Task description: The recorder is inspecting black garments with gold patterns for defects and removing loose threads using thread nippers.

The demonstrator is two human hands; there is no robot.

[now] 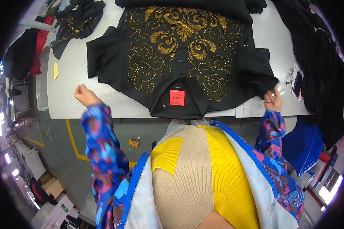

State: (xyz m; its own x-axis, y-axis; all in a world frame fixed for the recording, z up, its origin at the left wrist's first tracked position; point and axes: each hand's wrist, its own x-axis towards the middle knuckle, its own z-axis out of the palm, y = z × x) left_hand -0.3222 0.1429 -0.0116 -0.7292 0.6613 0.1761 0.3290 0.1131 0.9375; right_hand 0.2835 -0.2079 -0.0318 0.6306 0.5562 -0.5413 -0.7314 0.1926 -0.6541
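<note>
Shirt [185,49], flat on bench [67,97] | left hand [86,96] left of shirt, apart, fingers curled together | right hand [272,100] at shirt's sleeve [258,74], curled, grip unclear | black, gold swirls [185,23], red label [177,98]

At your left, locate the yellow slip [55,71] lying on the white table [63,102]. Beyond it, near the far left corner, note a black garment [78,23] with gold dots. At your right, find the eyeglasses [289,76], just beside a dark phone-like device [297,84]. Long black fabric [317,57] drapes over the table's right side; a blue container [304,143] sits below. On the grey floor [57,145], observe yellow lines [73,141] and a small orange item [133,143]. Check the lower left for a cardboard box [53,187]; red cloth [41,44] hangs at the far left
</note>
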